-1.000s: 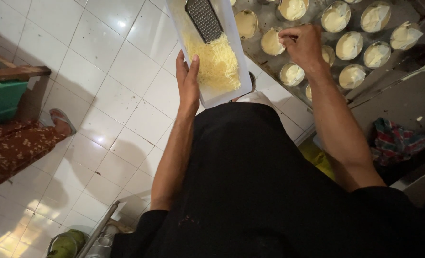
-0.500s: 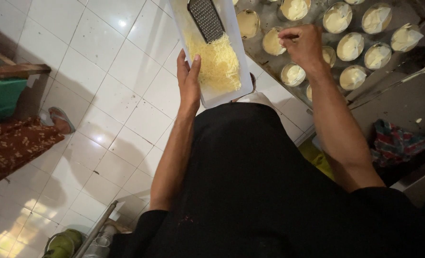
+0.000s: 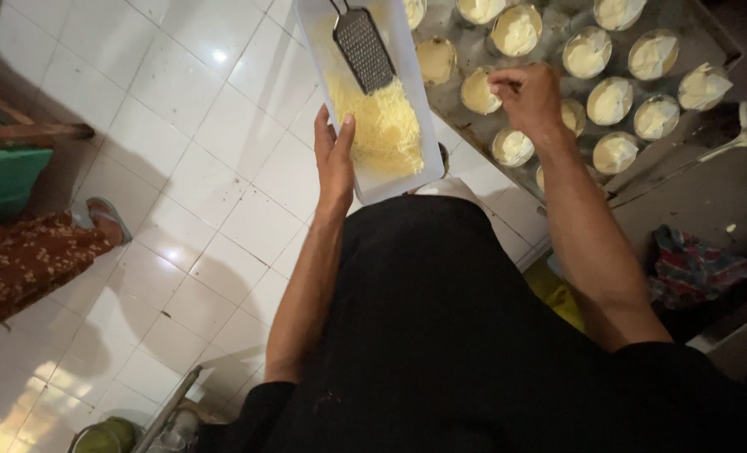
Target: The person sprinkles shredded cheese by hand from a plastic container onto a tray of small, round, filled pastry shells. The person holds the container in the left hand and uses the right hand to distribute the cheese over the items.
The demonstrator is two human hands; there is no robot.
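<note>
My left hand (image 3: 333, 153) grips the near edge of a white rectangular tray (image 3: 387, 183) that holds a heap of yellow grated shreds (image 3: 384, 127) and a flat metal grater (image 3: 362, 49). My right hand (image 3: 526, 96) hovers with pinched fingers over a metal baking sheet (image 3: 690, 29) filled with several small cups of pale cream batter (image 3: 611, 101). The fingertips sit just above one cup (image 3: 477, 91); whether they pinch any shreds is too small to tell.
White floor tiles (image 3: 180, 109) spread to the left. A person's patterned leg and sandalled foot (image 3: 101, 220) stand at the left edge beside a green object (image 3: 8, 180). A metal ladle (image 3: 730, 134) lies right of the sheet. A colourful cloth (image 3: 692, 268) lies lower right.
My right hand has shifted slightly toward the near cups. The other person's foot has moved a little on the tiles. The tray stays held in my left hand.
</note>
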